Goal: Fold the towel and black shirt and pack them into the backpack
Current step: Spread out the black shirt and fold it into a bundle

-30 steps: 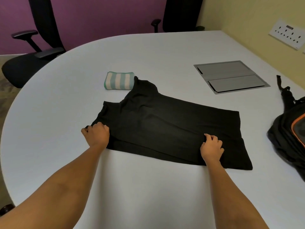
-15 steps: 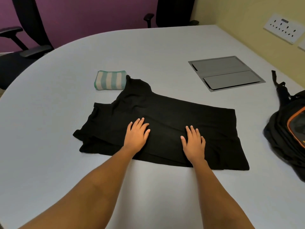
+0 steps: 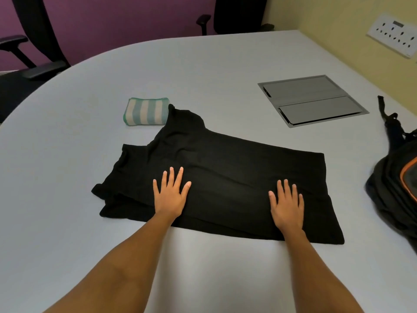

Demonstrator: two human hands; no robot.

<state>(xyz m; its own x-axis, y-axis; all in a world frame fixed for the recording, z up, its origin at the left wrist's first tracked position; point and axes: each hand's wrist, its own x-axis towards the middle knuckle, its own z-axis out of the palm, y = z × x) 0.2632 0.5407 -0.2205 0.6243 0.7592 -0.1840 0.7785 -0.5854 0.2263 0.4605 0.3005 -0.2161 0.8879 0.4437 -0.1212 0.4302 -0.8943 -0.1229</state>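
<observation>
Status change: one second back, both grips pinched the near edge of the black shirt [image 3: 225, 172], the left at its left corner and the right at the near hem. Both have since released that edge and now lie flat on the cloth. I read this as one lengthwise fold laid down, with the smoothing pass now under way. The left grip [image 3: 170, 195] is fully open, fingers straight and spread, palm pressed on the shirt's left-centre. The right grip [image 3: 287, 206] is likewise open, fingers straight and close together, palm pressed near the right end. Neither holds anything; each only touches the fabric. The shirt lies across the middle of the counter [image 3: 203, 64] as a long band. One sleeve projects toward the far left, and some bunched layers remain at the left end. The towel [image 3: 146, 111] is already folded into a small striped block at the far left, and the sleeve tip reaches its right end. The backpack [image 3: 397, 177] rests at the right edge of the counter, apart from the shirt, and nothing has been packed into it as far as I can see. Remaining, in my judgement: fold in the sleeve, fold the band crosswise, then load both items.
</observation>
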